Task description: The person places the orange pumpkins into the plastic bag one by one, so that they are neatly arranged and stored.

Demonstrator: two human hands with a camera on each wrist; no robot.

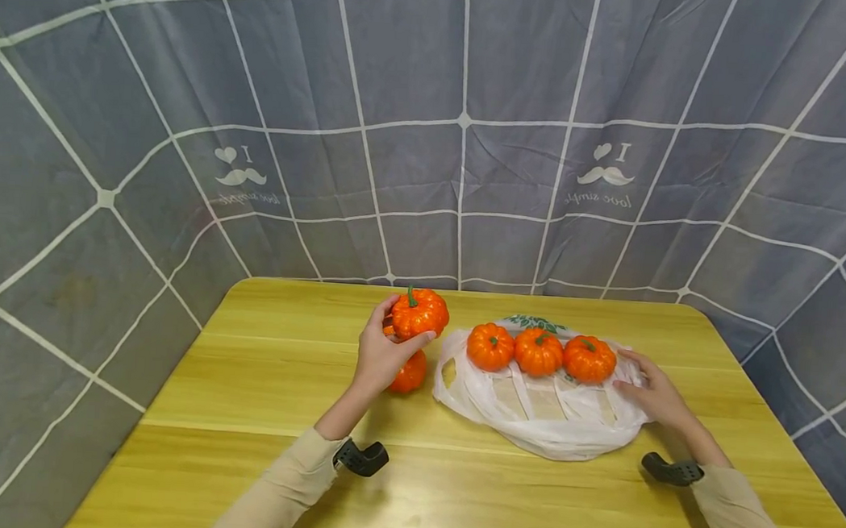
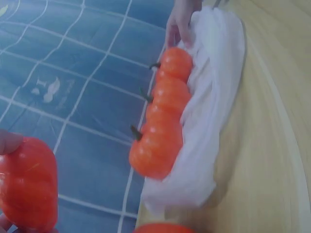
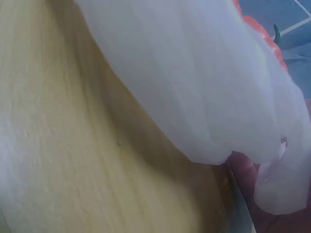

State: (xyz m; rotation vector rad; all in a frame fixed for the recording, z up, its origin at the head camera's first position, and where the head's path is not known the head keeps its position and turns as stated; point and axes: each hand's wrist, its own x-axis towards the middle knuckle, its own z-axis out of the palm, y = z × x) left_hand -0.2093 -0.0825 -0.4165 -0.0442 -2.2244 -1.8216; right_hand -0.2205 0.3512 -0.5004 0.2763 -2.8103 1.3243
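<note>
My left hand [image 1: 381, 354] grips a small orange pumpkin [image 1: 421, 312] with a green stem, raised over the left part of the table. Just below it, a second orange pumpkin [image 1: 409, 374] is partly hidden by the hand, and a bit of orange shows behind the fingers. Three more pumpkins, the left one [image 1: 491, 347], the middle one [image 1: 538, 353] and the right one [image 1: 589, 360], sit in a row on a white plastic bag [image 1: 565, 434]. At the bag's right end, my right hand [image 1: 655, 391] holds its edge, close beside the right pumpkin.
The wooden table [image 1: 239, 414] runs back to a grey checked curtain [image 1: 414, 166], which also hangs along both sides. A hole shows in the bag's left end, and green print lies at its back. Each wrist wears a dark band [image 1: 362, 458].
</note>
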